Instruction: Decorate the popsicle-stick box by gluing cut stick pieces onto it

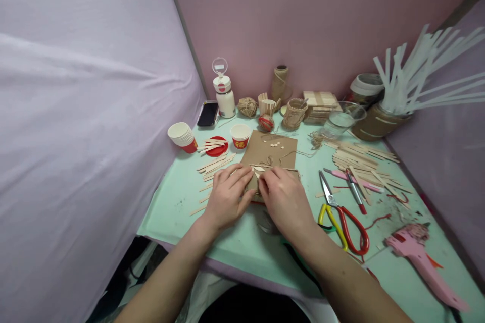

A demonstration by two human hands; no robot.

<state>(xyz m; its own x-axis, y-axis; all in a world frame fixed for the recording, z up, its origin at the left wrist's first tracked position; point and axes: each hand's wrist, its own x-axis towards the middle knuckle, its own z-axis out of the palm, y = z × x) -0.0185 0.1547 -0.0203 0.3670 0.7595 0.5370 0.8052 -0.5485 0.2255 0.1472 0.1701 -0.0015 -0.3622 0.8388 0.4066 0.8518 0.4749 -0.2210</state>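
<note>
A brown cardboard piece (291,175) edged with twine lies in front of me, and both hands rest at it. My left hand (229,197) lies over its left side, fingers stretched forward and thumb apart. My right hand (283,201) is closed, fingertips pinched on the cardboard's middle; whatever they grip is mostly hidden. Between the fingertips shows a small pale wooden piece (257,169), touched by the left fingers. Behind it lies a flat cardboard sheet (252,149) with several small wood chips (276,145) and loose twine on it.
Scissors (333,207), a marker (356,193) and a pink glue gun (422,262) lie at right, near scattered wooden sticks (356,159). Paper cups (180,135), a red lid (216,147) and a white cup (240,133) stand left. Bottle (225,98), twine ball (247,107) and glue-stick holder (379,121) line the back.
</note>
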